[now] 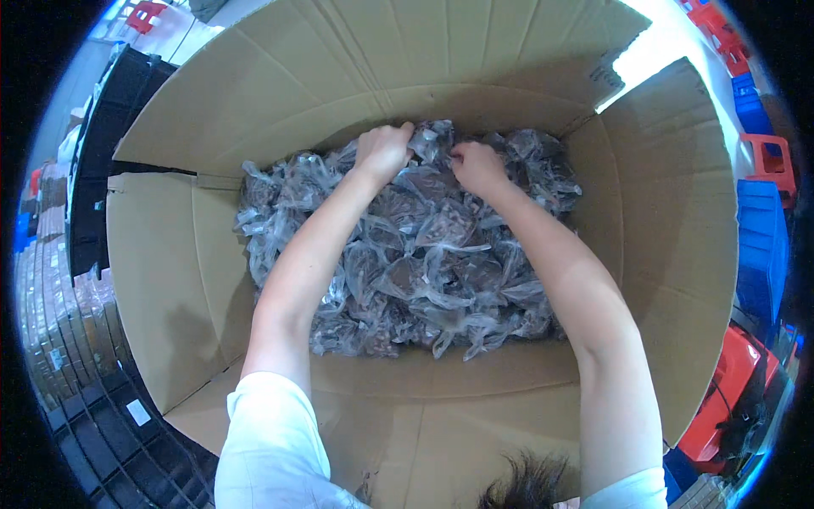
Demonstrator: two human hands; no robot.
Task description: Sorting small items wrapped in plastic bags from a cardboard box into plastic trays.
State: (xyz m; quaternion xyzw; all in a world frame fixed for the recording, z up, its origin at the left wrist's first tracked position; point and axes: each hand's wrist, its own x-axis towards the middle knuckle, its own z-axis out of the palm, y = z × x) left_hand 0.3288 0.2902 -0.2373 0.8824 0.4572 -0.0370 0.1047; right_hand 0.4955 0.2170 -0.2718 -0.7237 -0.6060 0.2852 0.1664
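Pinching a bag (432, 141), long axis unclear, left hand (384, 153) and right hand (481, 168) curl tight.

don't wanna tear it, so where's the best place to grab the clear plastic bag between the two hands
Probably by the bag's loose, crumpled plastic, coming from above with a broad, gathered grip: other bags crowd it on the near side, and the cardboard box's far wall rises behind it.
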